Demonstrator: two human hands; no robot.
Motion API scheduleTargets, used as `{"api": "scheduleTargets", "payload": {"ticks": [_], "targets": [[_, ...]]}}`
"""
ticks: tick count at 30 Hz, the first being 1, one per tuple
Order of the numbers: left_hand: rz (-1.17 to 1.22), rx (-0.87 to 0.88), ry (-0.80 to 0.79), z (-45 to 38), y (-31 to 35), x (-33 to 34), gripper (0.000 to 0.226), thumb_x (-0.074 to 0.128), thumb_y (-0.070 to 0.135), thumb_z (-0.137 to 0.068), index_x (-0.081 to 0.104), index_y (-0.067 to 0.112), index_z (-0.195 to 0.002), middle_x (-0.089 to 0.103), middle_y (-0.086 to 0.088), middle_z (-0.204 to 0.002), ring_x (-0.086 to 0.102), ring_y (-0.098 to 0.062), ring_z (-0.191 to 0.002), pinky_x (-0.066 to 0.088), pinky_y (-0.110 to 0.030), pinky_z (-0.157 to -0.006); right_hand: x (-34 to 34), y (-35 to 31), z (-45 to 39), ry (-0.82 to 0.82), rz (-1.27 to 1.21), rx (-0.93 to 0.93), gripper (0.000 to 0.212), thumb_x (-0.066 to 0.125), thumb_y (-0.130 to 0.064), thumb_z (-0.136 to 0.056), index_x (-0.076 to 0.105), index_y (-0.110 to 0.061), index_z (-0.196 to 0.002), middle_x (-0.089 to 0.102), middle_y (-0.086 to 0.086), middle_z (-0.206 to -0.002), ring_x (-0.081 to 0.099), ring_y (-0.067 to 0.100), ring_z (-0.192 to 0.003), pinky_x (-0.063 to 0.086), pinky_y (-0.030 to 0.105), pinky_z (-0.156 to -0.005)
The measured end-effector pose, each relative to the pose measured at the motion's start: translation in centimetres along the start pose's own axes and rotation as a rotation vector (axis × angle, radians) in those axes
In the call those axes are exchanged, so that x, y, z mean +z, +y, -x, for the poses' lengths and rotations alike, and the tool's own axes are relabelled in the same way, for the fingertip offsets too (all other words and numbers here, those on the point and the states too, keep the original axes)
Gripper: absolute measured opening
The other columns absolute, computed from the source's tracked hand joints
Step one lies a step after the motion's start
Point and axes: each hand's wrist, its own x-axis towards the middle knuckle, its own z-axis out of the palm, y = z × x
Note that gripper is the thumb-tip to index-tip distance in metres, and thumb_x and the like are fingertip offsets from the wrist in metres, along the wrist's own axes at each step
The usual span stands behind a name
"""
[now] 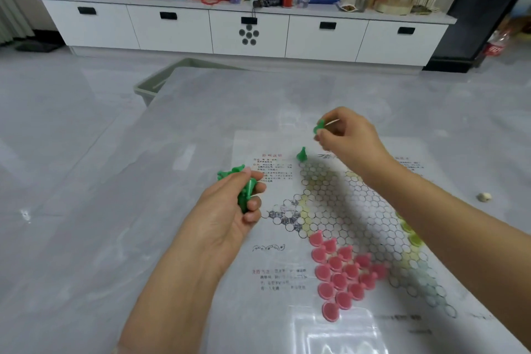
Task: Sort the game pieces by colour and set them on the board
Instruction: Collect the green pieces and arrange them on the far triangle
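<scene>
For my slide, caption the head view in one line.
Left hand holds green pieces; right hand pinches one above the board, pink pieces already placed.

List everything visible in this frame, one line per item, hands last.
board: one, white printed sheet, on table
green pieces: a bunch, in left hand
green piece: one, upright at board's far tip
green piece: one, pinched by right hand
pink pieces: many, clustered at board's near corner
table: one, grey
cabinet: one, white, far wall, cluttered top
left hand: grips the bunch
right hand: raised over the board
</scene>
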Motion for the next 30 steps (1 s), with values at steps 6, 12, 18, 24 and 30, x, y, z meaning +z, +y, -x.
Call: {"api": "scheduleTargets", "payload": {"ticks": [6,12,18,24,30], "targets": [[0.060,-0.021,0.037,-0.2,0.1,0.0,0.019,0.048,0.016,-0.091,0.059,0.007,-0.078,0.057,-0.005,-0.063,0.042,-0.008,-0.042,0.034,-0.015,-0.034,0.7,2.8,-0.6,0.038,0.135,0.103,0.006,0.059,-0.014,-0.085,0.056,-0.017,-0.089,0.065,0.004,-0.090,0.062,0.014,-0.078,0.050,0.023,-0.067],[0.275,-0.069,0.031,-0.4,0.3,-0.3,0.018,0.046,0.011,-0.090,0.058,-0.002,-0.088,0.058,-0.014,-0.074,0.058,-0.020,-0.065,0.057,-0.025,-0.056,2.5,3.5,-0.1,-0.023,0.285,0.010,0.011,0.064,-0.018,-0.082,0.065,-0.013,-0.091,0.046,-0.011,-0.069,0.043,0.001,-0.062,0.033,0.013,-0.054],[0.302,-0.072,0.002,-0.2,0.4,-0.3,0.018,0.042,0.007,-0.089,0.056,-0.002,-0.094,0.058,-0.015,-0.077,0.059,-0.024,-0.074,0.057,-0.031,-0.066,2.8,3.8,-0.1,-0.033,0.314,-0.029,0.013,0.066,-0.020,-0.081,0.066,-0.013,-0.091,0.043,-0.012,-0.070,0.041,0.001,-0.064,0.031,0.014,-0.055],[0.299,-0.069,-0.009,-0.3,0.3,-0.4,0.019,0.043,0.005,-0.087,0.057,-0.003,-0.097,0.058,-0.015,-0.078,0.059,-0.024,-0.073,0.058,-0.030,-0.063,2.9,3.9,0.3,-0.042,0.334,-0.067,0.012,0.065,-0.021,-0.081,0.065,-0.014,-0.091,0.041,-0.013,-0.071,0.040,0.000,-0.063,0.029,0.013,-0.054],[0.304,-0.060,-0.019,-0.3,0.3,-0.4,0.022,0.044,0.005,-0.087,0.057,-0.004,-0.101,0.058,-0.015,-0.079,0.059,-0.024,-0.074,0.057,-0.033,-0.066,2.7,4.0,0.2,-0.073,0.309,-0.059,0.011,0.065,-0.021,-0.081,0.063,-0.015,-0.091,0.042,-0.012,-0.073,0.041,0.001,-0.065,0.031,0.013,-0.057]]}}
